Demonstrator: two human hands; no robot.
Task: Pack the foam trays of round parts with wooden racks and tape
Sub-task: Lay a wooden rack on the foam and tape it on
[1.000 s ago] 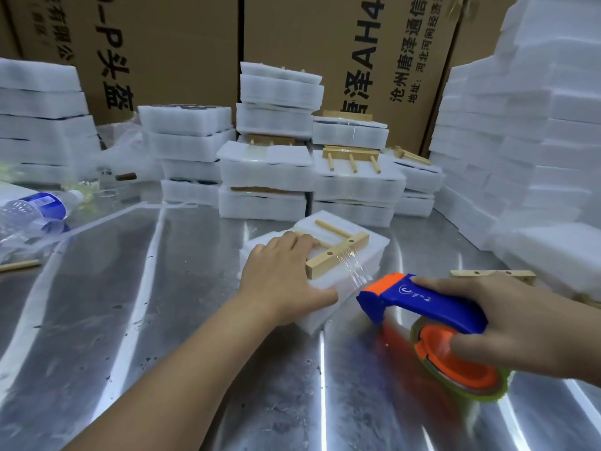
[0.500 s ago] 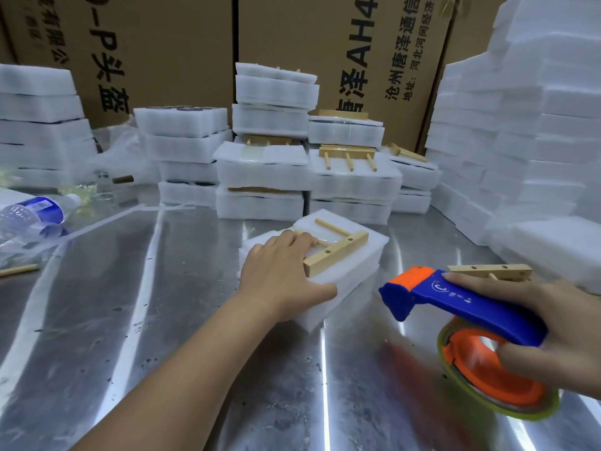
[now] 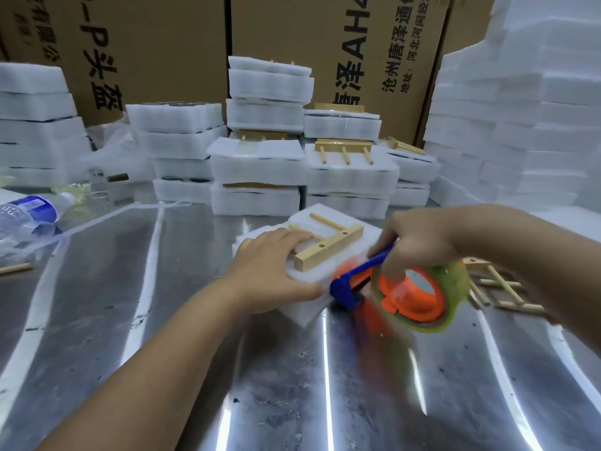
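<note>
Left hand (image 3: 273, 271) flat on wooden rack (image 3: 328, 249) and foam tray (image 3: 367, 234), mid-surface (image 3: 227, 369), likely to stop sliding. Right hand (image 3: 419, 242) curled round tape dispenser (image 3: 344, 288), nose at tray edge, seemingly for taping.

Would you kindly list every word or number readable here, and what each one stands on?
"-P头盔": left carton.
"泽AH4", cut off by the frame's top edge: right carton.
"沧州唐泽通信", also cut off at the top: right carton.
"地址:河北河间", with the rest blurred: right carton.
Small print at the left carton's far edge: too blurred to read.
Blue label on the bottle: too blurred to read.
</note>
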